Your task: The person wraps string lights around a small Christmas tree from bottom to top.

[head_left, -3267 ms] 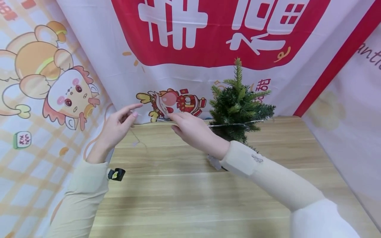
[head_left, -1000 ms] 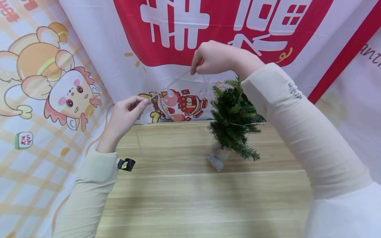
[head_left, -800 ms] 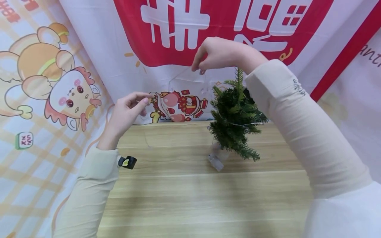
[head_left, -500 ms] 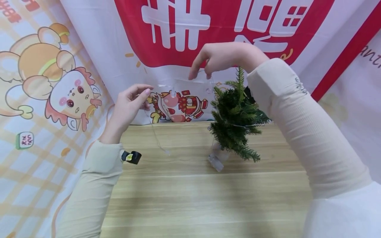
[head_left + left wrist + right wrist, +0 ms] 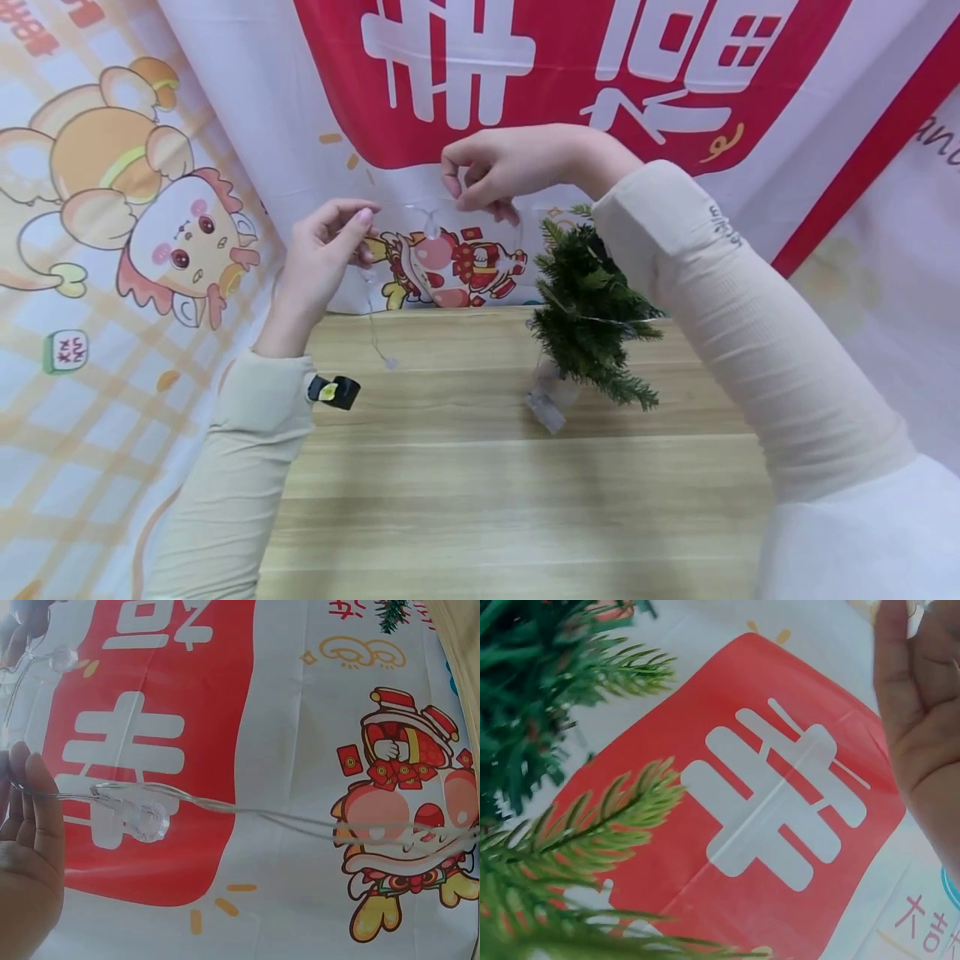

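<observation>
In the head view my left hand (image 5: 311,258) pinches the clear wire of a string of lights between thumb and index finger; a loose end with a small bulb (image 5: 390,362) dangles below it. My right hand (image 5: 517,167) is raised higher, palm down, thumb and index finger pinching the wire to the right. A clear bulb (image 5: 146,820) hangs near my left fingers (image 5: 45,802) in the left wrist view. The small green artificial Christmas tree (image 5: 588,312) stands below my right forearm, with one strand of wire (image 5: 611,320) across its branches. My right sleeve covers part of its top.
The tree's pale wrapped base (image 5: 547,404) rests on a wood-grain tabletop (image 5: 480,500). A printed cloth backdrop (image 5: 405,133) rises behind the table, and a patterned cloth (image 5: 97,275) stands along the left side.
My right hand has come left from above the tree, its loosened fingers closing on the wire. My left hand has risen from near the table's back edge, still pinching the wire.
</observation>
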Demonstrator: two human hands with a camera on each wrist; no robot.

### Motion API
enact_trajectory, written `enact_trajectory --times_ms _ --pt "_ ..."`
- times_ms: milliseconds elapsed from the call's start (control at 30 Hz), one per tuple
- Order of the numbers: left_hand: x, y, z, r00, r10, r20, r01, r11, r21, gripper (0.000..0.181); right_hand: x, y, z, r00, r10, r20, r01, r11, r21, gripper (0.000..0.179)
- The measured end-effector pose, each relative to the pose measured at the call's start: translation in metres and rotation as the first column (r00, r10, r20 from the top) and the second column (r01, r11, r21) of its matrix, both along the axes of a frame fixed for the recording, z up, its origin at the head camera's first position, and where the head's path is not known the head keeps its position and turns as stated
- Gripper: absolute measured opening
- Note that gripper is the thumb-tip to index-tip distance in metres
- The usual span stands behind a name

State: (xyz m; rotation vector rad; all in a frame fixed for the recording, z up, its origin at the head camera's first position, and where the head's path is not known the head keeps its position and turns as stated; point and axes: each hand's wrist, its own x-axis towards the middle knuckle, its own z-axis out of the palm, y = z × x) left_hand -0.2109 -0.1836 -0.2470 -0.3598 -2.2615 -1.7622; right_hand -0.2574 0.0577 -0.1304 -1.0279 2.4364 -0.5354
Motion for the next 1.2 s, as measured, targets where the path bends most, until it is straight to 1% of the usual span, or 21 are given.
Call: enact_trajectory --times_ms 67,167,233,300,367,467,600,733,767,833,867,933,1000,1067,1167,1200 --pt "0.0 -0.002 0.0 1.0 0.011 0.006 -0.011 1.0 -0.008 0.027 0.0 -0.001 0.001 1.0 0.016 0.003 -0.016 1.0 0.004 0.015" --pt "0.001 -0.005 0.0 0.999 0.031 0.022 -0.03 0.998 -0.055 0.027 0.001 -0.002 0.006 0.999 0.035 0.024 -0.035 0.999 0.009 0.028" --pt "0.001 -0.007 -0.001 0.999 0.03 0.038 -0.025 0.994 -0.106 0.027 0.002 -0.001 0.01 0.998 0.036 0.051 -0.036 0.999 0.007 0.034" --pt "0.002 -0.008 -0.002 0.998 0.021 0.053 -0.012 0.986 -0.167 0.026 0.002 0.0 0.013 0.996 0.02 0.082 -0.02 1.0 0.001 0.037" --pt "0.003 -0.008 -0.002 0.998 -0.006 0.067 0.02 0.977 -0.211 0.021 0.002 0.002 0.016 0.995 -0.008 0.095 0.009 1.0 -0.007 0.038" --pt "0.002 -0.01 -0.003 0.995 -0.058 0.083 0.077 0.965 -0.251 0.012 0.001 0.008 0.019 0.997 -0.06 0.055 0.06 0.998 -0.01 0.035" --pt "0.001 -0.011 -0.004 0.988 -0.116 0.102 0.139 0.958 -0.251 0.013 -0.001 0.017 0.022 0.991 -0.133 -0.018 0.133 0.991 0.0 0.038" --pt "0.001 -0.011 -0.003 0.978 -0.17 0.124 0.198 0.944 -0.264 0.018 -0.003 0.02 0.022 0.978 -0.21 -0.009 0.21 0.978 -0.017 0.047" --pt "0.001 -0.01 -0.002 0.974 -0.186 0.132 0.216 0.938 -0.27 0.019 -0.003 0.021 0.022 0.976 -0.219 -0.007 0.219 0.976 -0.024 0.048" --pt "0.0 -0.009 -0.002 0.966 -0.21 0.153 0.245 0.933 -0.265 0.017 -0.004 0.02 0.021 0.972 -0.233 -0.004 0.233 0.972 -0.037 0.05" --pt "0.0 -0.008 -0.002 0.964 -0.211 0.162 0.248 0.933 -0.261 0.014 -0.004 0.021 0.021 0.97 -0.243 -0.007 0.243 0.969 -0.04 0.051" --pt "-0.002 -0.007 -0.003 0.967 -0.187 0.172 0.228 0.938 -0.26 0.009 -0.005 0.021 0.02 0.969 -0.247 -0.011 0.245 0.967 -0.064 0.051" --pt "-0.004 -0.005 -0.003 0.975 -0.149 0.165 0.19 0.944 -0.27 0.012 -0.006 0.022 0.02 0.974 -0.226 -0.014 0.224 0.97 -0.09 0.046" --pt "-0.006 -0.002 -0.004 0.984 -0.113 0.136 0.149 0.944 -0.296 0.013 -0.007 0.024 0.02 0.979 -0.202 -0.017 0.199 0.972 -0.124 0.04" --pt "-0.009 0.001 -0.004 0.994 -0.066 0.084 0.089 0.947 -0.309 0.004 -0.008 0.027 0.02 0.987 -0.157 -0.022 0.152 0.976 -0.157 0.037" --pt "-0.009 0.001 -0.003 0.996 -0.054 0.07 0.073 0.949 -0.306 0.01 -0.008 0.028 0.02 0.988 -0.156 -0.023 0.15 0.975 -0.164 0.037"
